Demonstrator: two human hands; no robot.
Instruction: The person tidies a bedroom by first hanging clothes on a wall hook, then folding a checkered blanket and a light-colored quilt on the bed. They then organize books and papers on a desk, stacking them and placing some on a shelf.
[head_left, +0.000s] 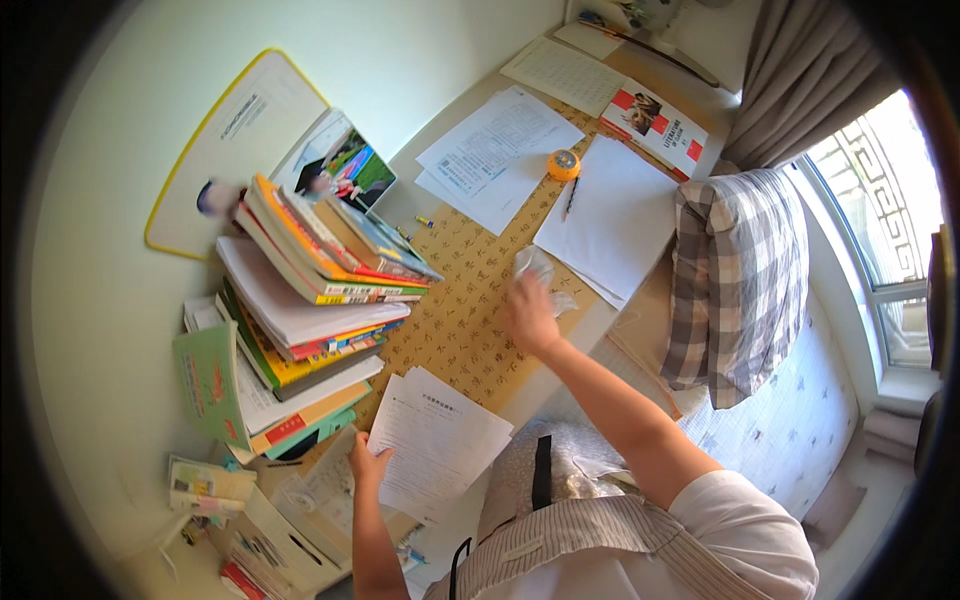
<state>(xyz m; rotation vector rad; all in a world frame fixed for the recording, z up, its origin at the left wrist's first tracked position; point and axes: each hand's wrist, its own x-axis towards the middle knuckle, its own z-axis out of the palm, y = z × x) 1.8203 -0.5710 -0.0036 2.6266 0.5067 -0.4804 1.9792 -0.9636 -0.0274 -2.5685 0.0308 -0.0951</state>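
My left hand (369, 459) grips the left edge of a few printed sheets of paper (442, 450), thumb on top. They are tilted over the near part of the desk. My right hand (531, 315) is slightly blurred and holds a crumpled, thin whitish wipe (534, 262) against the tan desk mat (465, 322), which bears dark characters. Whether the wipe is tissue or plastic is unclear. Just beyond that hand lies a stack of blank white paper (611, 217), with a dark pencil (571, 201) and a round orange timer (563, 164) at its left edge.
Piled books (330, 277) rise along the wall on the left, with a photo (345, 169) and a yellow-edged board (240, 142) behind. Printed sheets (495, 150) and a red-and-white book (654, 127) lie farther back. A checked cushion (739, 285) borders the right side.
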